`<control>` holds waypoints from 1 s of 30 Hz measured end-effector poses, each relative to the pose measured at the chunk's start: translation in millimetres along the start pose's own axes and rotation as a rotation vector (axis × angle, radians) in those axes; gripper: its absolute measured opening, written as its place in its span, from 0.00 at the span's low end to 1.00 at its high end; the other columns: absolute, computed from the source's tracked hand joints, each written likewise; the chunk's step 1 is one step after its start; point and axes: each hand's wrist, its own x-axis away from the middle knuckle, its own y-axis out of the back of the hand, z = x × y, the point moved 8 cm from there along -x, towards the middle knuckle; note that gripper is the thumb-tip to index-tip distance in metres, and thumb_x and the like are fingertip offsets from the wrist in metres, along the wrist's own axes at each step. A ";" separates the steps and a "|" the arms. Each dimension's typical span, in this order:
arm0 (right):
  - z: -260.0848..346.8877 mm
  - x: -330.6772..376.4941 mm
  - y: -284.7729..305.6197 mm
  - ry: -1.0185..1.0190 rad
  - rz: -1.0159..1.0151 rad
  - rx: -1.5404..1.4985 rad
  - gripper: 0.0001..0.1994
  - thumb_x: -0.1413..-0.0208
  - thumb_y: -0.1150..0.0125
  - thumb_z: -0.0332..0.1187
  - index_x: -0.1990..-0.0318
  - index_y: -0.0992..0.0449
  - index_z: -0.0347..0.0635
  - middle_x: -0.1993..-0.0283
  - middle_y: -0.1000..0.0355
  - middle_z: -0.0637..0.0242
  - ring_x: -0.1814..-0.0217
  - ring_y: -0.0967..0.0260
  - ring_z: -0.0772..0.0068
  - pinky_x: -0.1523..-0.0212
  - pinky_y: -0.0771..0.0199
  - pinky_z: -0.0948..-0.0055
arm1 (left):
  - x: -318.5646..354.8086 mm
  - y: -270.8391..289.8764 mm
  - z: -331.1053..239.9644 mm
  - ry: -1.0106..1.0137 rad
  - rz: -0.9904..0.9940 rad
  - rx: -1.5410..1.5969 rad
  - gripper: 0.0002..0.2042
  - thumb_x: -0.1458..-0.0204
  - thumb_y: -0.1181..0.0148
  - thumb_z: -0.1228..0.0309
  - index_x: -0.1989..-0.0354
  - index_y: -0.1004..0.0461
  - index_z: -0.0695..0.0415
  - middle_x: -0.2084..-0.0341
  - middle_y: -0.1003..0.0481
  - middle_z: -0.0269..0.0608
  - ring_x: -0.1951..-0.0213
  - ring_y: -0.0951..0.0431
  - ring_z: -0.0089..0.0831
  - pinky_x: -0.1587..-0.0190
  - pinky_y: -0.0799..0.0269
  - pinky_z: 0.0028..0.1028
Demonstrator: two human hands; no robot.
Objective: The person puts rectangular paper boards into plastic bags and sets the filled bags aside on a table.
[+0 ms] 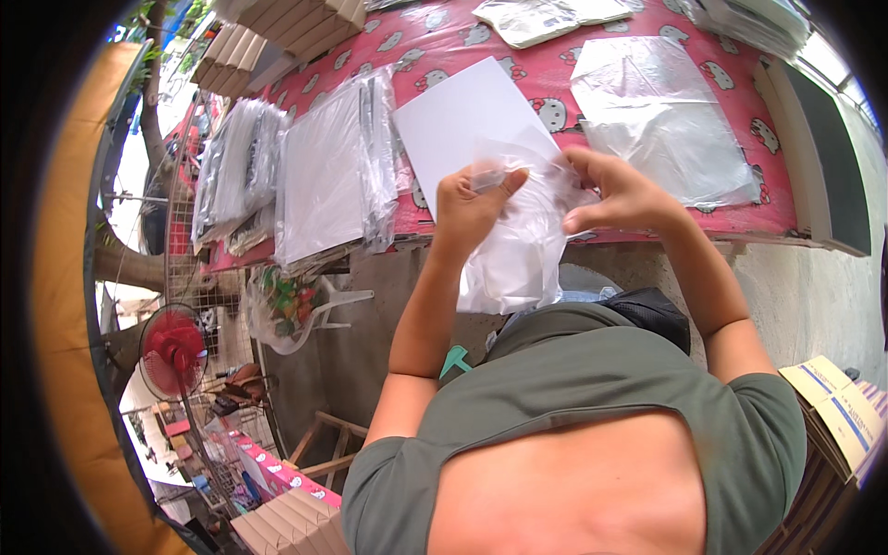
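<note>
A clear plastic bag (513,264) hangs crumpled between my hands at the table's near edge, its lower part close to my lap. My left hand (472,208) pinches the bag's upper left side with the thumb. On the other side, my right hand (620,191) has its fingers curled at the film, with thumb and forefinger apart; the fingertips are slightly blurred. Just beyond, a white sheet (467,116) lies at a slant on the table, partly hidden by the bag and my left hand. Right of my right hand is a flat clear bag (661,120).
The table (553,113) has a pink patterned cover. Stacks of plastic-wrapped packs (328,166) stand at left, with cardboard boxes (296,23) behind. A dark panel (828,157) edges the right side. A red fan (174,350) and hanging bag (282,305) are lower left; flattened cartons (842,416) lower right.
</note>
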 end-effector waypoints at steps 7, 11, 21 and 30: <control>-3.5 -16.8 18.5 0.122 -0.347 0.041 0.08 0.52 0.42 0.31 0.68 0.26 0.33 0.81 0.32 0.72 0.80 0.40 0.86 0.80 0.38 0.83 | 8.7 16.6 13.8 -0.013 -0.256 0.226 0.14 0.54 0.42 0.60 0.75 0.29 0.60 0.82 0.30 0.28 0.85 0.36 0.14 0.83 0.41 0.15; -20.9 -11.9 18.9 0.020 -0.354 0.105 0.05 0.51 0.47 0.27 0.71 0.27 0.34 0.80 0.33 0.73 0.79 0.38 0.83 0.78 0.37 0.83 | 9.9 19.4 34.8 0.249 -0.360 0.752 0.18 0.51 0.49 0.52 0.72 0.32 0.57 0.80 0.30 0.33 0.88 0.38 0.18 0.88 0.43 0.15; -22.4 143.5 299.2 -0.019 -1.140 0.708 0.09 0.60 0.49 0.30 0.70 0.28 0.36 0.70 0.32 0.58 0.70 0.34 0.63 0.69 0.35 0.69 | 98.1 206.4 136.6 0.198 -0.886 0.703 0.18 0.50 0.54 0.47 0.75 0.35 0.51 0.85 0.36 0.29 0.83 0.37 0.21 0.80 0.41 0.19; -2.3 0.4 56.3 -0.235 -0.219 1.270 0.34 0.69 0.33 0.34 0.48 0.37 0.39 0.41 0.47 0.50 0.40 0.49 0.53 0.43 0.47 0.64 | 59.0 106.9 30.6 -0.162 -0.408 0.716 0.03 0.52 0.44 0.72 0.74 0.26 0.58 0.77 0.26 0.35 0.74 0.27 0.20 0.70 0.30 0.22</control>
